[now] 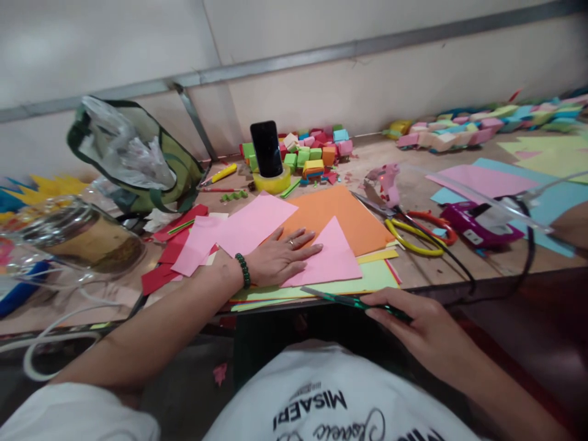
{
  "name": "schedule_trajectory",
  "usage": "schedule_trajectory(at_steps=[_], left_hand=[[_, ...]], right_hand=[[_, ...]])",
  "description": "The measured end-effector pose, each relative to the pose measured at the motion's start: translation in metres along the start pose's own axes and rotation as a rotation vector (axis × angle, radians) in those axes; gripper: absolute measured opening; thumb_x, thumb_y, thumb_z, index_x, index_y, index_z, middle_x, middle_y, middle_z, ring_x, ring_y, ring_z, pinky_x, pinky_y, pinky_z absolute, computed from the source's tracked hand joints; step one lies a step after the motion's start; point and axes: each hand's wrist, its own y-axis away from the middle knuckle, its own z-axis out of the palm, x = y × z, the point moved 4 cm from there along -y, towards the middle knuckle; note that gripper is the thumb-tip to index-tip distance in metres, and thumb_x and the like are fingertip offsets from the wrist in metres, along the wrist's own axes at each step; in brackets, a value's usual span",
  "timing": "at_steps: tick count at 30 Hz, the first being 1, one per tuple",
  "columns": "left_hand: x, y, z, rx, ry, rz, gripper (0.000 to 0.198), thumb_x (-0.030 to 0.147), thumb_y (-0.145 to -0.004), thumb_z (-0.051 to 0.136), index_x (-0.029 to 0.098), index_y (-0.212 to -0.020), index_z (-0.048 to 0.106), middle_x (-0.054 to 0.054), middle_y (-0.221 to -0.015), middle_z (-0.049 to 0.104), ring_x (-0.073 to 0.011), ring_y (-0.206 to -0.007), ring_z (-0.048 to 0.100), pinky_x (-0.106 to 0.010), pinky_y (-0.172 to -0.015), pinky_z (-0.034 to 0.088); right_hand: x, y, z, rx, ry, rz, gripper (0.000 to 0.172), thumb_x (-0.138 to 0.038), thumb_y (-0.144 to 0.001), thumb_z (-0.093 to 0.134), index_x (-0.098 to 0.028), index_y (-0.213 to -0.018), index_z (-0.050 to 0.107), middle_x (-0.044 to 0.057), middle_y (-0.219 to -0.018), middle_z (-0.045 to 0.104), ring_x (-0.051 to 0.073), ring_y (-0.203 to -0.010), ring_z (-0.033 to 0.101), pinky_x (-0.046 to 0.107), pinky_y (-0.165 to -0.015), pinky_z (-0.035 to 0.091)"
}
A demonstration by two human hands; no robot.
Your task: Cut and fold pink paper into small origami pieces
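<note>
My left hand lies flat with fingers spread, on a pink paper triangle and the sheets around it. Under it show an orange sheet and another pink sheet. Light green paper lies lowest, along the table's front edge. My right hand is closed on a green utility knife, just in front of that edge. Its blade points left, by the green paper's edge; whether it touches, I cannot tell.
Yellow-handled scissors and a purple device with cables lie right. Behind, a phone leans at a yellow tape roll, near folded paper pieces. A jar and green bag stand left.
</note>
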Motion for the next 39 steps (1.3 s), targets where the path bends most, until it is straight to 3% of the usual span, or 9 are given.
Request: schedule_trajectory(at_steps=[5,8,11,16,22,27,33,37,39], left_hand=[[0.005,0.002,-0.006,0.031,-0.007,-0.019,0.053,0.046,-0.097,0.025,0.027,-0.148,0.022,-0.009,-0.157,0.014,-0.0266,-0.144,0.013,-0.055,-0.111,0.007],[0.013,0.002,-0.014,0.105,-0.014,-0.071,0.056,0.05,-0.094,0.035,0.019,-0.14,0.037,-0.015,-0.147,0.037,-0.0291,-0.134,0.033,-0.05,-0.108,0.021],[0.018,0.004,-0.021,0.194,0.042,-0.185,0.057,0.058,-0.081,0.054,0.013,-0.115,0.055,-0.015,-0.113,0.059,-0.0285,-0.105,0.053,-0.042,-0.091,0.04],[0.016,0.006,-0.014,0.157,0.319,-0.347,0.045,0.054,-0.069,0.069,0.018,-0.092,0.055,-0.002,-0.081,0.058,-0.018,-0.07,0.052,-0.029,-0.059,0.038],[0.01,0.008,-0.008,0.164,0.757,-0.308,0.025,0.04,-0.081,0.058,0.016,-0.074,0.055,0.001,-0.072,0.054,-0.0124,-0.066,0.047,-0.025,-0.06,0.036],[0.01,0.011,-0.012,0.18,0.955,-0.267,0.026,0.041,-0.08,0.059,0.016,-0.073,0.055,0.002,-0.069,0.051,-0.0104,-0.065,0.044,-0.023,-0.06,0.036],[0.011,0.008,-0.01,0.234,0.827,-0.319,0.027,0.041,-0.081,0.059,0.015,-0.073,0.057,0.001,-0.07,0.056,-0.0116,-0.066,0.049,-0.024,-0.061,0.041],[0.016,0.009,-0.015,0.322,0.464,-0.306,0.033,0.043,-0.085,0.055,0.015,-0.102,0.061,-0.01,-0.104,0.063,-0.0217,-0.096,0.057,-0.035,-0.086,0.046],[0.021,0.008,-0.017,0.294,0.27,-0.246,0.048,0.043,-0.091,0.045,0.017,-0.131,0.048,-0.015,-0.135,0.05,-0.0272,-0.125,0.043,-0.045,-0.103,0.035]], right_hand=[[0.011,0.01,-0.017,-0.018,0.021,0.015,0.017,-0.035,-0.085,0.057,-0.024,-0.088,0.069,0.002,-0.085,0.073,0.017,-0.076,0.068,0.025,-0.066,0.054],[0.018,0.016,-0.03,-0.007,0.023,0.026,0.02,-0.04,-0.083,0.058,-0.025,-0.088,0.07,0.002,-0.086,0.073,0.019,-0.077,0.069,0.026,-0.068,0.055],[0.028,0.019,-0.048,0.174,0.054,0.104,0.027,-0.048,-0.08,0.06,-0.025,-0.091,0.07,0.003,-0.09,0.074,0.022,-0.078,0.069,0.031,-0.071,0.056],[0.047,0.016,-0.059,0.393,0.093,0.234,0.035,-0.051,-0.077,0.058,-0.022,-0.095,0.07,0.007,-0.098,0.073,0.028,-0.09,0.067,0.039,-0.08,0.053],[0.056,0.008,-0.045,0.388,0.148,0.252,0.035,-0.05,-0.08,0.054,-0.023,-0.096,0.068,0.005,-0.099,0.073,0.026,-0.088,0.067,0.034,-0.07,0.052],[0.04,0.008,-0.035,0.305,0.164,0.189,0.03,-0.042,-0.084,0.052,-0.021,-0.098,0.067,0.005,-0.095,0.073,0.022,-0.079,0.068,0.029,-0.06,0.051],[0.011,0.004,-0.013,0.163,0.097,0.073,0.02,-0.034,-0.086,0.052,-0.021,-0.092,0.066,0.005,-0.091,0.073,0.02,-0.077,0.069,0.027,-0.062,0.054],[0.003,0.003,0.004,0.05,0.06,0.05,0.018,-0.031,-0.088,0.051,-0.023,-0.096,0.066,0.003,-0.093,0.073,0.018,-0.082,0.068,0.026,-0.07,0.055],[0.003,0.003,0.009,0.038,0.049,0.064,0.019,-0.031,-0.088,0.051,-0.022,-0.096,0.066,0.003,-0.094,0.073,0.018,-0.083,0.068,0.026,-0.071,0.055]])
